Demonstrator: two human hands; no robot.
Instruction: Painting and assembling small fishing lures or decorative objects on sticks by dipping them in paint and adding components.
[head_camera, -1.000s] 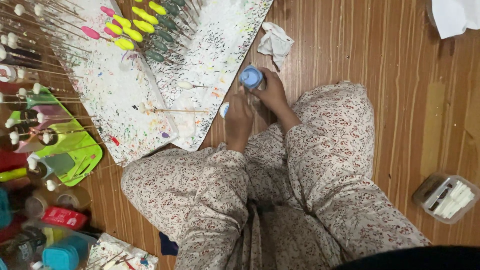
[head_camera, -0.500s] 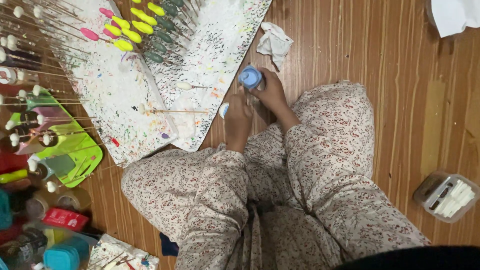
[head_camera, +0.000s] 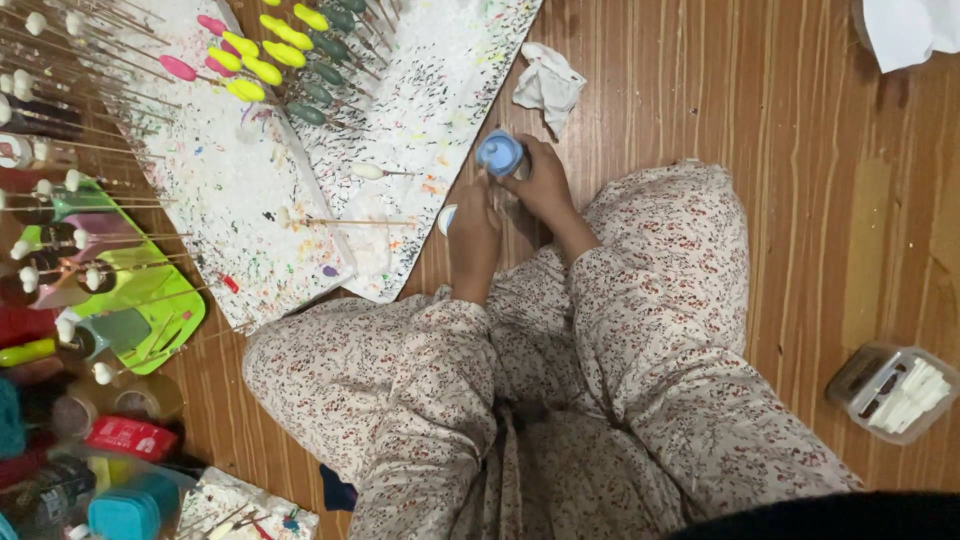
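My right hand (head_camera: 545, 185) grips a small blue bottle (head_camera: 500, 153) from its right side, just off the edge of the paint-speckled white sheets (head_camera: 440, 90). My left hand (head_camera: 474, 232) is closed beside it, fingers touching the bottle's lower part; a pale blue round piece (head_camera: 446, 218) shows at its left edge. On the sheets lie wooden skewers with painted oval tips: yellow ones (head_camera: 262, 62), a pink one (head_camera: 178, 68), dark green ones (head_camera: 318, 80). Two skewers with unpainted white tips (head_camera: 368, 172) lie nearest my hands.
A crumpled white tissue (head_camera: 548, 85) lies beyond the bottle. A green tray (head_camera: 150, 300), many white-tipped skewers and paint jars crowd the left side. A clear plastic box (head_camera: 895, 390) sits at the right on the wooden floor (head_camera: 800, 200). My patterned trouser legs fill the foreground.
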